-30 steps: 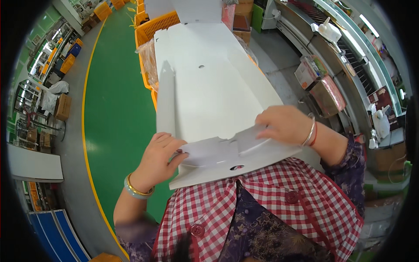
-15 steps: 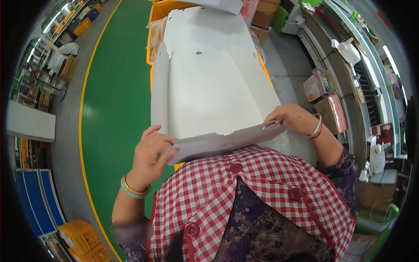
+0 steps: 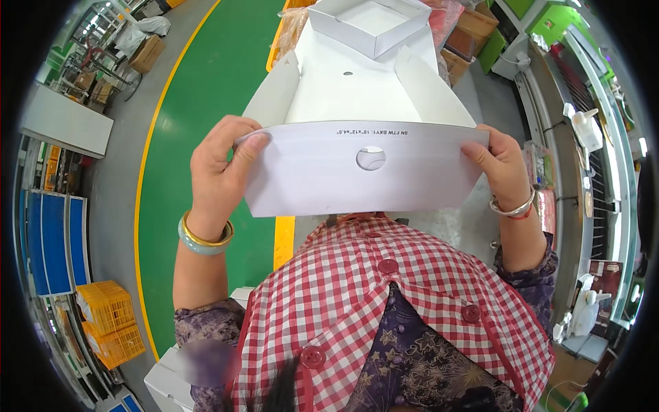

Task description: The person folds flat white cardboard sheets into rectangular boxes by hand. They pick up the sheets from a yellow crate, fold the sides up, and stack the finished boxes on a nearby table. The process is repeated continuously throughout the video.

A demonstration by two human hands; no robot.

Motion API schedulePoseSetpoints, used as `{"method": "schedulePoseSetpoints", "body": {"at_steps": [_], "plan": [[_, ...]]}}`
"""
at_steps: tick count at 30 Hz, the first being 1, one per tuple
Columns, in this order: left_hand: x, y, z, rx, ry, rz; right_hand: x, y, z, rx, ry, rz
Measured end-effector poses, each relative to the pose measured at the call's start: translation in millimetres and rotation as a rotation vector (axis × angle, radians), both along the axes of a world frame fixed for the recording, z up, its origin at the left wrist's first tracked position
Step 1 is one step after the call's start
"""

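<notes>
A white cardboard box point(image 3: 316, 182) is partly folded in front of me. Its near end panel stands raised and faces me, with a round hole in its middle and a line of small print along the top edge. My left hand point(image 3: 223, 161) pinches the panel's left corner, thumb on the near face. At the right corner my right hand point(image 3: 501, 161) grips the same panel in a like way. Behind it, the two side flaps slant upward, and the flat far part stretches away from me. The fingers behind the panel are mostly hidden.
Another white box point(image 3: 374, 48), open and folded, rests on the far end of the cardboard. A yellow crate point(image 3: 276, 51) with clear plastic shows at the back. Yellow crates point(image 3: 110, 312) stand at the lower left, and a workbench point(image 3: 576, 130) runs along the right.
The near end panel has been lifted and turned to face me. Both hands have moved up with it to its corners. More of the folded box at the far end now shows.
</notes>
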State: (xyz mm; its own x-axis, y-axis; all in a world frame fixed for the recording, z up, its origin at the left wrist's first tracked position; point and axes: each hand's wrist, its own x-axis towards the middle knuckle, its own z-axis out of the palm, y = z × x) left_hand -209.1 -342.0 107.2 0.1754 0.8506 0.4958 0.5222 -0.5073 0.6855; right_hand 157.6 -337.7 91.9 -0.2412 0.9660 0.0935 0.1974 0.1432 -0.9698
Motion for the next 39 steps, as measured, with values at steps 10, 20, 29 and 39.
{"method": "schedulePoseSetpoints", "body": {"at_steps": [10, 20, 29, 39], "plan": [[-104.2, 14.1, 121.8, -0.068, -0.488, 0.043, -94.0, 17.7, 111.2, 0.451, 0.198, 0.066], [-153.2, 62.6, 117.1, -0.493, -0.502, -0.032, -107.8, 26.6, 111.1, 0.543, -0.045, 0.368], [-134.0, 89.8, 42.4, -0.599, -0.498, -0.008, -119.3, 50.5, -3.5, 0.052, 0.064, 0.21], [-140.5, 132.3, -136.5, -0.77, -0.522, 0.091, -136.9, 93.6, -171.3, -0.136, 0.293, 0.019]]}}
